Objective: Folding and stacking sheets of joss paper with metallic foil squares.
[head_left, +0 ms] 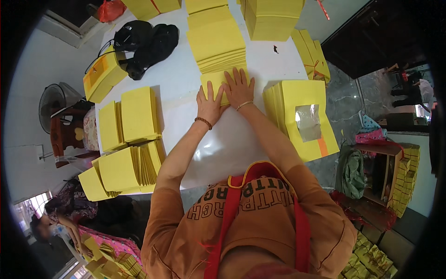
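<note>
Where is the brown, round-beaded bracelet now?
In the head view, the bracelet circles the left wrist, left of centre, just below the left hand resting on yellow paper.

Soft, even light over the white tabletop (223, 156), with bright glare near its front edge; the left hand (210, 107) and right hand (239, 90) look reasonably sharp; the lower-left window (38, 203) burns out white, the upper-right door (367, 42) sinks almost to black; faint shadows beside the yellow stacks (138, 114); fisheye edges bend, soften and blacken
</note>
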Available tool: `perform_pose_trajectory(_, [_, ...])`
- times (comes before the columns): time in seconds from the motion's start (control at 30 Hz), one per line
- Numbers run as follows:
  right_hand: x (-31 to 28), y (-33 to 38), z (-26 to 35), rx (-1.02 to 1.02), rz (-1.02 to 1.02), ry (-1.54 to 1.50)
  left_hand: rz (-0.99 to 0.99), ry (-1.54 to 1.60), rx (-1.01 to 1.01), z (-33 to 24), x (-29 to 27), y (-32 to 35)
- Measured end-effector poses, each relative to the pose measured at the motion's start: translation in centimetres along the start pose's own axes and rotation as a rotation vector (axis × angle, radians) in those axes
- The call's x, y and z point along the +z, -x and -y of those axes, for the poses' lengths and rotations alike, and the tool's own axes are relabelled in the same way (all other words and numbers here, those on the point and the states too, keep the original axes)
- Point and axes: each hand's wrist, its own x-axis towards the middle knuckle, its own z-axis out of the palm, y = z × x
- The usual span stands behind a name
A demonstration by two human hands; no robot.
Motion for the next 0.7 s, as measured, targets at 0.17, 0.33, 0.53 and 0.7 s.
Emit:
perform_pose_trajectory(0.17, [0.3, 0.1, 0.5, 0.002, 0.045, 0.034, 0.127, -0.012, -0.048, 0.2, -0.4, 0.3])
perform_pose_trajectory(0.33, [-0.2, 0.1, 1.0, 0.007, 0.059, 0.028, 0.108, 0.002, -0.055, 0.2, -0.9, 0.5])
perform_pose_trajectory(0.53, [-2.0, -1.1, -0.1, 0.131, 0.245, -0.058, 0.176, -0.052, -0.073, -0.9, -0.4, -0.4])
perform_pose_trajectory(0.7, [-11.3, 0.7, 3.9, 0.178, -0.010, -0.798, 0.190, -0.215, -0.078, 0.1, -0.4, 0.6])
